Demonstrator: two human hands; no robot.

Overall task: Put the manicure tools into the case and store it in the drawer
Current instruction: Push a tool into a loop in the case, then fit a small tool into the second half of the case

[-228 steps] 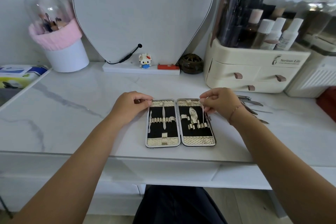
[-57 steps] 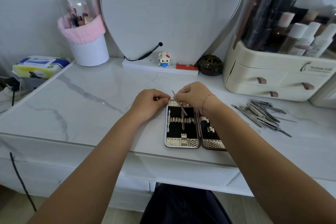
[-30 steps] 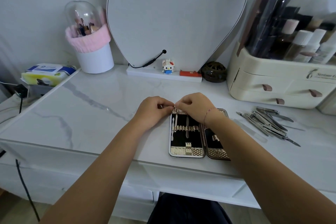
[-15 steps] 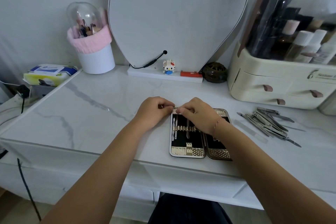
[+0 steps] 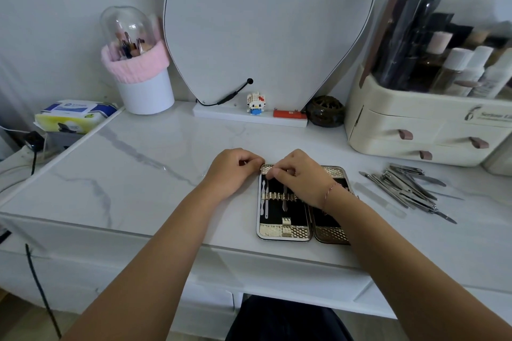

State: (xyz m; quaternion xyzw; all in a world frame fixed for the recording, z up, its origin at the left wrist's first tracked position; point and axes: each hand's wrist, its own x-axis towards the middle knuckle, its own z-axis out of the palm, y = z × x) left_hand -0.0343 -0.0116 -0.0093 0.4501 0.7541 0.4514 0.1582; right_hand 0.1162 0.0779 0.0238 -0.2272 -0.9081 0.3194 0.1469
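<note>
**Case open at table centre; a slim tool going into the left half**

- Case (image 5: pixel 282 232) lies open and flat on the table (image 5: pixel 138 174), just inside the near edge.
- Right hand (image 5: pixel 300 177) sits over the left half. Its fingers are bent down and bunched, and look to be pinching the top end of a slim tool (image 5: pixel 284 199) under the strap.
- Left hand (image 5: pixel 232 171) is at the case's 10 o'clock corner, fingers curled and tips tucked under. Can't tell whether it pinches the rim or only braces it.
- Loose tools (image 5: pixel 407 188) are heaped at 3 o'clock of the case, well apart. A clear file (image 5: pixel 379 201) lies between.

Handling, my read: the steel tools are light, stiff, slick and pointed. Take each mid-shaft and slide it under the strap. The clear file is likely brittle. The case is rigid and hinged, so close it and grip both long edges.

Hidden: the right forearm covers most of the case's right half. The drawer unit (image 5: pixel 415 130) at 2 o'clock is cut off, and the target drawer is unclear.
</note>
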